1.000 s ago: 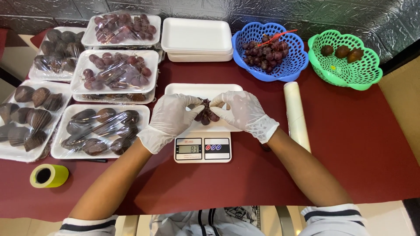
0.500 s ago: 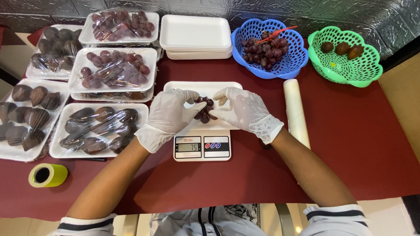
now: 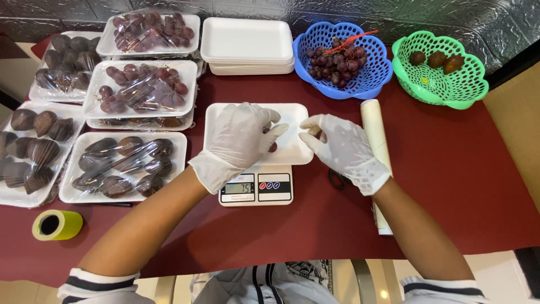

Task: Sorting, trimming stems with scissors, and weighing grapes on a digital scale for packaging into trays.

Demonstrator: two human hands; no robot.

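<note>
a: where were the hands?

b: both gloved and over the white foam tray (image 3: 292, 147) that sat on the small kitchen scale (image 3: 256, 188). the left hand (image 3: 239, 141) lay curled across the tray, fingers bent over a few dark grapes (image 3: 271, 141) and touching them; most of the fruit was hidden under the glove, so i couldn't tell if it truly pinched them. the right hand (image 3: 343, 149) hovered at the tray's three o'clock edge, fingers loosely spread, holding nothing

a: and the supply?

b: the blue basket (image 3: 368, 84) of loose grapes stood at about one o'clock from the scale, with a green basket (image 3: 450, 93) of brown fruit further right. a stack of empty trays (image 3: 247, 45) sat at twelve o'clock. a roll of cling film (image 3: 376, 135) lay just beside the right hand

a: how far along did it look?

b: i'd judge partway. several wrapped trays (image 3: 140, 90) were already done at ten o'clock, but this tray held only a small bunch, unwrapped, and the blue basket was far from empty. a roll of green tape (image 3: 57, 224) waited at eight o'clock
</note>
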